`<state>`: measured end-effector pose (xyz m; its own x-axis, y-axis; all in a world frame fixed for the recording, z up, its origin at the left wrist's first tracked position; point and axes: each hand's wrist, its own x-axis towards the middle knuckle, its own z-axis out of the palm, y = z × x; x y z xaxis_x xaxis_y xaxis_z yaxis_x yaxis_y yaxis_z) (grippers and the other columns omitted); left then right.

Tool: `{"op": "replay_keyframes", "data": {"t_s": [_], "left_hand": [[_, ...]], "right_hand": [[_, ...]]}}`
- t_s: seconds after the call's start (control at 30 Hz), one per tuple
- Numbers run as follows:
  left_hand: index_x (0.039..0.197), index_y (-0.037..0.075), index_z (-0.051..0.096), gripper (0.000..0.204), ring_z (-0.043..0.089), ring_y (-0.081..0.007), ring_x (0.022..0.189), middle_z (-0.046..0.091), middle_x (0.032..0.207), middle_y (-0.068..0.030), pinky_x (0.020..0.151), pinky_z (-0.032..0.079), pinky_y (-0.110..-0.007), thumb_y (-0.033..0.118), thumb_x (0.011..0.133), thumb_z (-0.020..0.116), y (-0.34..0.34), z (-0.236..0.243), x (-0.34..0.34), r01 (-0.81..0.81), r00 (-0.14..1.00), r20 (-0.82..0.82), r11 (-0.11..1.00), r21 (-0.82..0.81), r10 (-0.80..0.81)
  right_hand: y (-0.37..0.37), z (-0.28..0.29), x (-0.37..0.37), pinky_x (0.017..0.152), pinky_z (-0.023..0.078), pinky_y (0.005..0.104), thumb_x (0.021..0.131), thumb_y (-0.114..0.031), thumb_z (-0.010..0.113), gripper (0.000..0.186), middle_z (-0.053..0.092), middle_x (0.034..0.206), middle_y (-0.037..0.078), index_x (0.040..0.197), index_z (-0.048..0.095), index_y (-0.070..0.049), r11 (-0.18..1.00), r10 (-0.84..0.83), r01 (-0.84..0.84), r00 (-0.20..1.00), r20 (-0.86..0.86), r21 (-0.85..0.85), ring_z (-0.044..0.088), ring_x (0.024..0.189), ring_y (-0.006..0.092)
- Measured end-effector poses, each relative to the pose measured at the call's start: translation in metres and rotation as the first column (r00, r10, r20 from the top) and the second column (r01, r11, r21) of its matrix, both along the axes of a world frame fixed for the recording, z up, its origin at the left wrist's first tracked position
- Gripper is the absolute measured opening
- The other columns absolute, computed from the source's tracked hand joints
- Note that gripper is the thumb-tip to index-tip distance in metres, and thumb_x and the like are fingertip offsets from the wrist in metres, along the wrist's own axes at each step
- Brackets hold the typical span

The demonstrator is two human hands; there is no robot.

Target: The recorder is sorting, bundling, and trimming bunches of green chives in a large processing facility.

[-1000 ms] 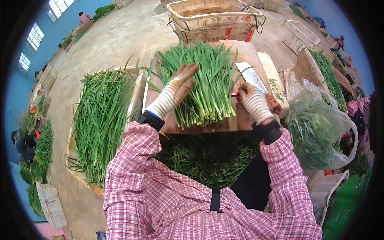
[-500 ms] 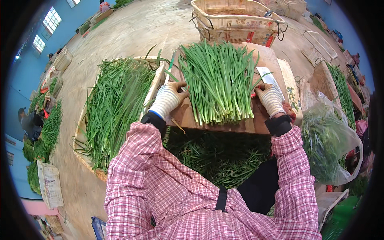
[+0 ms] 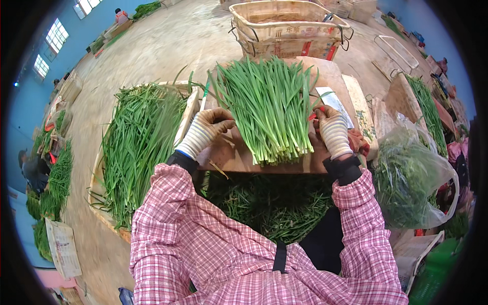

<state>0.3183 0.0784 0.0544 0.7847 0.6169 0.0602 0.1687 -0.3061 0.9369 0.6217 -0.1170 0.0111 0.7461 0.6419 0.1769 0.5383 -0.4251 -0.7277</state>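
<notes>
A wide bunch of garlic chives [image 3: 269,109] lies on a brown board [image 3: 236,155], leaf tips pointing away and pale cut ends toward me. At its left edge is my left hand [image 3: 207,129], in a striped glove with brown fingertips. The thumb and fingers are pinched together; what they hold, if anything, is hidden. On the other side, my right hand [image 3: 333,131], gloved alike, grips a small red strip [image 3: 316,113] beside the bunch. Where the strip runs past the leaves cannot be seen.
A pale crate heaped with chives [image 3: 142,147] stands left. Behind the board is a large crate [image 3: 290,30]. A white card [image 3: 333,104] lies beyond my right hand, and a clear plastic bag [image 3: 412,175] of greens sits right. Loose leaves [image 3: 274,208] lie below the board.
The view has shifted slightly. My right hand has turned and lifted a little, with more of the red strip showing at its fingers. My left hand stays beside the bunch.
</notes>
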Motion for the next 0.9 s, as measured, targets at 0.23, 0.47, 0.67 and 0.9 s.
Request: {"op": "replay_keyframes", "data": {"t_s": [0.23, 0.47, 0.67, 0.9], "left_hand": [[0.096, 0.001, 0.070, 0.014, 0.063, -0.0101, 0.075, 0.070, 0.083, -0.0030, 0.069, 0.052, -0.025, 0.010, 0.087, 0.075, -0.029, 0.015, 0.045, 0.123, 0.971, 0.220, 0.987, -0.104, -0.098], [0.092, 0.001, 0.071, 0.011, 0.058, -0.0049, 0.071, 0.069, 0.081, 0.0000, 0.066, 0.050, -0.022, 0.010, 0.087, 0.074, -0.081, 0.036, 0.073, 0.150, 0.921, 0.369, 0.988, -0.040, -0.125], [0.090, 0.000, 0.071, 0.012, 0.065, -0.0084, 0.072, 0.074, 0.080, -0.0069, 0.069, 0.053, -0.026, 0.011, 0.085, 0.072, -0.100, 0.011, 0.096, -0.150, 0.953, 0.248, 0.983, -0.106, 0.172], [0.085, -0.001, 0.071, 0.015, 0.059, -0.0096, 0.059, 0.069, 0.069, -0.0057, 0.056, 0.048, -0.027, 0.013, 0.086, 0.072, -0.095, -0.029, 0.116, -0.369, 0.914, 0.207, 0.928, 0.058, 0.350]], "right_hand": [[0.020, 0.056, -0.018, 0.077, 0.054, 0.0413, 0.091, -0.030, 0.060, 0.034, 0.070, 0.089, 0.022, 0.103, 0.071, -0.001, 0.994, 0.098, -0.095, 0.994, 0.057, -0.049, 0.069, 0.083, 0.0370], [0.056, 0.107, -0.022, 0.077, 0.053, 0.0428, 0.087, -0.026, 0.065, 0.024, 0.069, 0.087, 0.022, 0.097, 0.073, -0.005, 0.901, 0.433, -0.418, 0.841, 0.325, -0.118, 0.067, 0.084, 0.0389], [0.063, 0.141, -0.034, 0.067, 0.052, 0.0347, 0.086, -0.019, 0.069, 0.021, 0.070, 0.074, 0.016, 0.094, 0.073, 0.000, 0.748, 0.657, -0.601, 0.732, 0.183, -0.282, 0.067, 0.067, 0.0214], [0.052, 0.107, -0.041, 0.071, 0.053, 0.0395, 0.084, -0.024, 0.069, 0.021, 0.071, 0.080, 0.017, 0.094, 0.075, -0.007, 0.914, 0.356, -0.259, 0.882, 0.310, -0.313, 0.069, 0.074, 0.0321]]}}
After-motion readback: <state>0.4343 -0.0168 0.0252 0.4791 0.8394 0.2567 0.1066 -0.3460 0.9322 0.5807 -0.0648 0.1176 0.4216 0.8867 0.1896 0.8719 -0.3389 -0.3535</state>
